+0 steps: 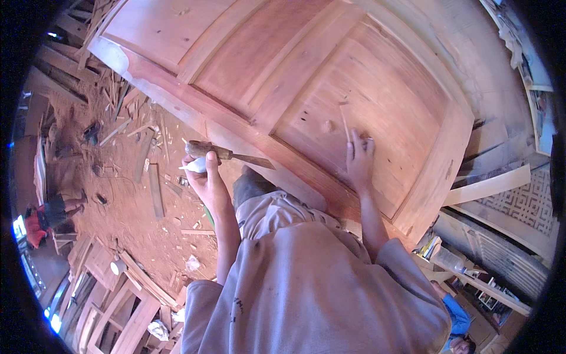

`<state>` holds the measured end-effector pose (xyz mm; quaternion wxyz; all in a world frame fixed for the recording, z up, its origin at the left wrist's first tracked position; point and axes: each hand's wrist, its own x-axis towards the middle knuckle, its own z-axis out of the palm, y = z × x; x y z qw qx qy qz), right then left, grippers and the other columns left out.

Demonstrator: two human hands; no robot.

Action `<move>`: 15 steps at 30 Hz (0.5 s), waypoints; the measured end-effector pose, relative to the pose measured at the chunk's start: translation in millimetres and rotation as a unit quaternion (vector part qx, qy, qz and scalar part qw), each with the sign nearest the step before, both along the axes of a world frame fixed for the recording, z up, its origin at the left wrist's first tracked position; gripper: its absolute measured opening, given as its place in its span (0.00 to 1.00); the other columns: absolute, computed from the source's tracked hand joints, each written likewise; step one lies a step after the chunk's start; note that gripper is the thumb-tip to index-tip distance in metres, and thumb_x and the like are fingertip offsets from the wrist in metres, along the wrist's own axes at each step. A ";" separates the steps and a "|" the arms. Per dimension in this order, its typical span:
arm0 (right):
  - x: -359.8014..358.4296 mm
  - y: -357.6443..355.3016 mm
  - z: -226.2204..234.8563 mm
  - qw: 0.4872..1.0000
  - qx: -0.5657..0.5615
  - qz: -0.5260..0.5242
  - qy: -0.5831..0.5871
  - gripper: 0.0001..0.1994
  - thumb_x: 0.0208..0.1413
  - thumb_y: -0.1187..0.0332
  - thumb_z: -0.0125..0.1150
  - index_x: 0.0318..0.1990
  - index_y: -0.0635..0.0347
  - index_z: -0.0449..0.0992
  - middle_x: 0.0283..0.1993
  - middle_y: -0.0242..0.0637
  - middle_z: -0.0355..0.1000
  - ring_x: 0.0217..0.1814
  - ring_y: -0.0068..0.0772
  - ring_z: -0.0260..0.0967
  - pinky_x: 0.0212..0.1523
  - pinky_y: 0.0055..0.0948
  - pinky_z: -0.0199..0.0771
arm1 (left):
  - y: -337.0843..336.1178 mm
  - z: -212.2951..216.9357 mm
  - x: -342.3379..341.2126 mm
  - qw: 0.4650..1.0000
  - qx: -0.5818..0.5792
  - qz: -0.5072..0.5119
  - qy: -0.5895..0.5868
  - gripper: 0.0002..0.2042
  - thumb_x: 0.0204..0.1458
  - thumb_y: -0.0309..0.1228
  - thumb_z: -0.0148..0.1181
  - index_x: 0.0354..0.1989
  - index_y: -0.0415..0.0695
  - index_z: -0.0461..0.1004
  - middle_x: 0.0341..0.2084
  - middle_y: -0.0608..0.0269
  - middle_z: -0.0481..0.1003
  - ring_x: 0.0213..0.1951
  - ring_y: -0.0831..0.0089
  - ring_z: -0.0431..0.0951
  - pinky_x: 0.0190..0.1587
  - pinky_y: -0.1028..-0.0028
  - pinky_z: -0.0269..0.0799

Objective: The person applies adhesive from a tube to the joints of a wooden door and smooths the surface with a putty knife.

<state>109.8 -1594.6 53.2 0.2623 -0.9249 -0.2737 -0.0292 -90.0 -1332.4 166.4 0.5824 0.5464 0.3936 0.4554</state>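
Observation:
My left hand (pixel 213 187) is closed around a chisel (pixel 223 153) with a worn wooden handle, its flat blade pointing right toward the door's edge. The same hand also grips a small white bottle (pixel 197 166) with a narrow tip, just below the handle. Over a recessed panel of a large reddish wooden door (pixel 236 71), my right hand (pixel 360 158) is closed with its fingers low to the wood. A thin wooden stick (pixel 345 118) runs from its fingertips across the panel. Small dark marks and a pale spot (pixel 328 125) lie left of the fingers.
Wood offcuts (pixel 154 189) and shavings litter the reddish floor at left. Frames and boards (pixel 124 318) are stacked at lower left. A curved pale strip (pixel 489 186) and a shelf with a clear bottle (pixel 448 258) are at right. Other people are at far left and lower right.

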 end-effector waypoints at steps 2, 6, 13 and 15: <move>2.1 -1.4 10.0 0.995 -0.055 -0.030 -0.075 0.17 0.58 0.66 0.58 0.55 0.54 0.75 0.47 0.46 0.66 0.49 0.45 0.66 0.50 0.41 0.67 | 2.2 -4.0 -5.0 1.000 0.001 0.008 0.001 0.10 0.59 0.31 0.57 0.45 0.42 0.68 0.34 0.68 0.71 0.34 0.81 0.68 0.38 0.78 0.64; 16.8 40.0 27.5 0.999 0.001 -0.005 -0.052 0.11 0.57 0.66 0.59 0.46 0.55 0.78 0.45 0.42 0.69 0.51 0.45 0.66 0.50 0.42 0.67 | 1.0 -6.3 -7.6 1.000 -0.005 0.024 0.009 0.09 0.59 0.31 0.57 0.43 0.43 0.67 0.34 0.68 0.71 0.34 0.81 0.68 0.38 0.78 0.64; 39.6 81.2 25.0 0.987 -0.126 0.096 -0.021 0.06 0.54 0.66 0.60 0.35 0.58 0.78 0.40 0.40 0.72 0.50 0.45 0.68 0.49 0.42 0.70 | 3.5 -12.1 -15.9 0.999 0.002 0.037 -0.003 0.08 0.58 0.30 0.58 0.42 0.44 0.67 0.32 0.69 0.70 0.33 0.82 0.68 0.37 0.79 0.64; 42.3 81.5 12.4 0.985 -0.138 0.096 -0.025 0.06 0.54 0.67 0.60 0.34 0.59 0.78 0.40 0.40 0.72 0.49 0.45 0.68 0.49 0.42 0.70 | 4.6 -14.9 -19.0 0.999 -0.010 0.041 -0.004 0.08 0.58 0.30 0.58 0.42 0.44 0.67 0.32 0.70 0.70 0.32 0.83 0.67 0.36 0.79 0.63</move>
